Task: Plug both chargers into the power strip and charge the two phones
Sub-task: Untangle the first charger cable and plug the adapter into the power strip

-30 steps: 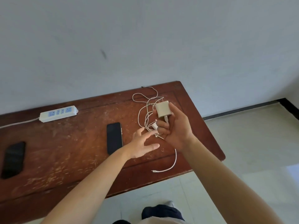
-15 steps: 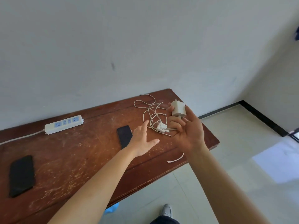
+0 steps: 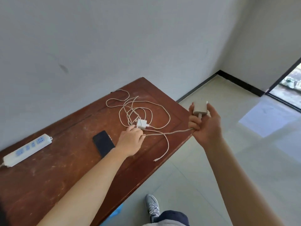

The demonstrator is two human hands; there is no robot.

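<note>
My right hand (image 3: 205,126) is raised beyond the table's right edge, shut on a beige charger brick (image 3: 200,107) whose cable (image 3: 169,132) runs taut back over the table. My left hand (image 3: 131,139) rests on the table, fingers closed on that cable, fingertips touching a second white charger (image 3: 142,123) amid tangled white cable loops (image 3: 138,110). A black phone (image 3: 103,143) lies just left of my left wrist. The white power strip (image 3: 26,149) with blue sockets lies at the far left. Only one phone is in view.
The worn brown wooden table (image 3: 65,176) stands against a grey wall. A loose cable end (image 3: 156,160) lies near the table's front edge. Pale tiled floor (image 3: 244,160) and my shoe (image 3: 152,207) lie to the right and below.
My right hand has pulled the beige charger rightward off the table, drawing its cable taut. My left hand has dropped onto the cable beside the white charger. The view has swung right.
</note>
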